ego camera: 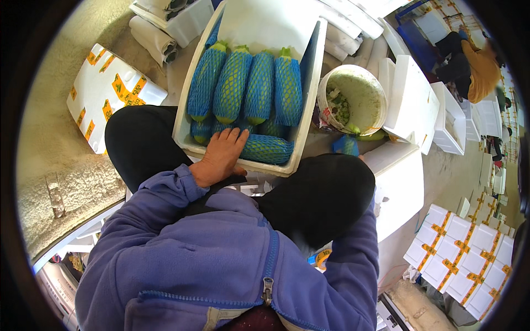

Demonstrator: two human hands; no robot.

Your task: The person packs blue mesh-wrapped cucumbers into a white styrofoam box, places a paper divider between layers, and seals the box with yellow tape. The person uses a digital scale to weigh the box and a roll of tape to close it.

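Note:
A foam box point(311, 89) stands between my knees, holding several zucchini in blue mesh sleeves. Four stand side by side in the upper layer, among them a netted zucchini point(233, 85); others show below them. My left hand point(221, 153) lies over the near rim, fingers extended on the left end of a crosswise netted zucchini point(268, 149). My right hand point(361, 157) is almost wholly hidden behind my right knee; only a bit of finger shows. Close to it is a blue-netted piece point(347, 145), partly covered by the knee, and I cannot tell whether it is held.
A dirty white bucket point(379, 89) with green scraps stands right of the box. Beside it are foam boxes point(414, 97). A taped foam box point(97, 91) sits left, and stacked taped boxes point(459, 256) lower right. A person in an orange top point(482, 70) is farther off.

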